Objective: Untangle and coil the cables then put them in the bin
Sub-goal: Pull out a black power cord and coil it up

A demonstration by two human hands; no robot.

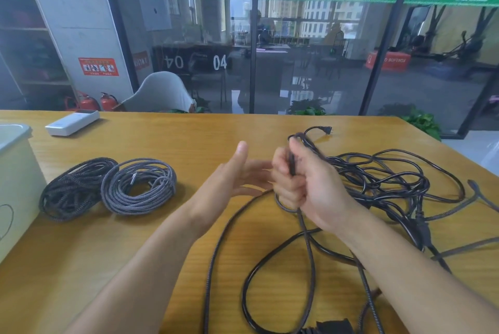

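Observation:
A tangle of black and braided cables (pixel 388 185) sprawls over the right half of the wooden table (pixel 162 142). My right hand (pixel 305 182) grips a bunch of these strands above the table, and a black plug (pixel 325 130) sticks out beyond it. A braided cable (pixel 224 239) loops down from that fist toward the near edge. My left hand (pixel 237 174) hovers just left of the fist with fingers straight and thumb up, holding nothing. Two coiled braided cables lie side by side at the left, a dark coil (pixel 71 190) and a grey coil (pixel 140 185). The white bin (pixel 16 182) stands at the far left edge.
A white rectangular device (pixel 71 121) lies near the table's far left corner. A black connector block (pixel 332 327) sits at the near edge. Behind the table are a pale chair (pixel 159 93), red fire extinguishers (pixel 89 103) and a glass wall.

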